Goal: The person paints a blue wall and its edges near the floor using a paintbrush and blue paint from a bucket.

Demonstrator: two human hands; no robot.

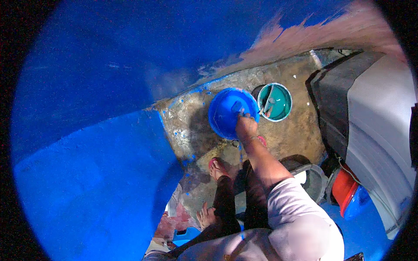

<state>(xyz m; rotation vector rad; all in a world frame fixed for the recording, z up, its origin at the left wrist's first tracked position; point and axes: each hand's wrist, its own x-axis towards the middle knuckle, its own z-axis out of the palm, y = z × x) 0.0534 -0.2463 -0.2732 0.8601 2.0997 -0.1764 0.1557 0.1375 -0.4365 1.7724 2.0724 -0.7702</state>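
Note:
My right hand [247, 127] reaches over a round blue bucket [212, 123]. Its fingers are closed around what looks like a paintbrush [237, 107], its head coated blue and held over the blue paint [226, 117] inside. The handle is mostly hidden by the hand. Lower down, my left hand [206, 216] rests beside my leg with its fingers spread and nothing visible in it. Close against the bucket's right side stands a smaller pail [288, 102] of teal liquid, with a stick-like tool [266, 102] leaning in it.
Blue covers the walls [87, 174], except a bare pinkish patch [322, 32] at the upper right. Paint spots mark the concrete floor [300, 130]. A large grey object [374, 104], a dark basin [322, 185] and a red container [344, 187] stand at right. My sandalled foot [217, 169] is below the bucket.

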